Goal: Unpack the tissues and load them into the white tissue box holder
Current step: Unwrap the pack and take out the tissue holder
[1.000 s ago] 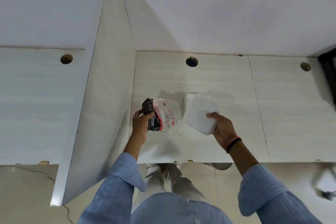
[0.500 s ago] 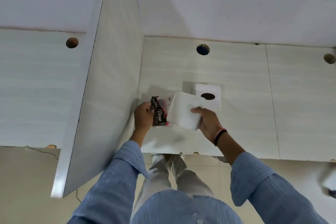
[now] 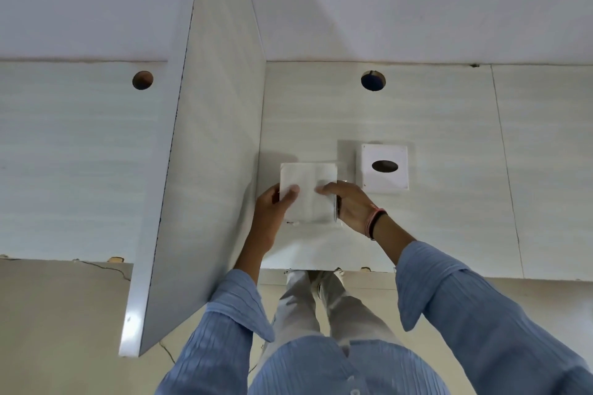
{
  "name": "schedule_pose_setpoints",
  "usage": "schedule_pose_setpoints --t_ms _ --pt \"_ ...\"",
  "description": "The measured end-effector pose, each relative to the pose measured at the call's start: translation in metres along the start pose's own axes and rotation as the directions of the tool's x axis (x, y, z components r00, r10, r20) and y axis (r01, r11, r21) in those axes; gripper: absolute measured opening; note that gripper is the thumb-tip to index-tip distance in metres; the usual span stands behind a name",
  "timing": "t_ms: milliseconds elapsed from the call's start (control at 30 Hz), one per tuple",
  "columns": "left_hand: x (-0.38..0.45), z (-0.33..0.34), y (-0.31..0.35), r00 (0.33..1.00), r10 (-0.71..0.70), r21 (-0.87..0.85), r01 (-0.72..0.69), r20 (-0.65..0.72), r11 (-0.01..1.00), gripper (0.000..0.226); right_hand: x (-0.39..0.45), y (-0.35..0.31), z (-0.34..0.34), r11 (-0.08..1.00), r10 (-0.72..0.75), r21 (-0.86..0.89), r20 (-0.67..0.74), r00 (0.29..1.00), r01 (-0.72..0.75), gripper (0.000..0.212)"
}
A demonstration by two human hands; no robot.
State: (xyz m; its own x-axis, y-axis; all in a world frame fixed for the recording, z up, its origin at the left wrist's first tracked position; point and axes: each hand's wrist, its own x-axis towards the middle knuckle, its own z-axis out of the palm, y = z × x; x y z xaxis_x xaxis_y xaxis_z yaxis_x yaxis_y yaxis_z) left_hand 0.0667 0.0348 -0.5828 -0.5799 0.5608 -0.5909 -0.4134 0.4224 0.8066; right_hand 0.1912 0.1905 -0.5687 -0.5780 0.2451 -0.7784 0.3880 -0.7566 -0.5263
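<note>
A white stack of tissues is held flat above the desk between both hands. My left hand grips its left edge with the thumb on top. My right hand presses on its right side with the fingers on top; a sliver of clear wrapper shows at its palm edge. The white tissue box holder, square with a dark oval slot, lies on the desk just right of the stack, untouched. The printed wrapper is hidden behind the stack.
A tall white divider panel stands close on the left of my left hand. The pale wood-grain desk has round cable holes at the back. Its front edge runs just below my wrists.
The tissue stack has swung left and flattened over the dark printed wrapper, which no longer shows. My left hand now holds the stack's left edge. The holder stands fully uncovered.
</note>
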Motion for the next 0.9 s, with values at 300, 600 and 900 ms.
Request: schedule_pose_setpoints --t_ms 300,600,900 --pt "0.022 0.009 -0.021 0.956 0.155 0.388 -0.048 -0.248 0.921 0.030 0.026 0.024 0.001 0.959 -0.055 -0.284 -0.229 0.972 -0.013 0.060" --pt "0.007 0.035 -0.039 0.823 0.525 0.868 -0.408 0.215 0.284 0.029 0.007 0.013 -0.003 0.779 -0.291 -0.627 -0.348 0.891 0.010 0.037" --pt "0.032 0.025 -0.026 0.957 0.234 0.896 -0.252 0.173 0.366 0.031 -0.005 -0.008 -0.033 0.608 -0.624 -0.791 -0.418 0.660 0.074 0.033"
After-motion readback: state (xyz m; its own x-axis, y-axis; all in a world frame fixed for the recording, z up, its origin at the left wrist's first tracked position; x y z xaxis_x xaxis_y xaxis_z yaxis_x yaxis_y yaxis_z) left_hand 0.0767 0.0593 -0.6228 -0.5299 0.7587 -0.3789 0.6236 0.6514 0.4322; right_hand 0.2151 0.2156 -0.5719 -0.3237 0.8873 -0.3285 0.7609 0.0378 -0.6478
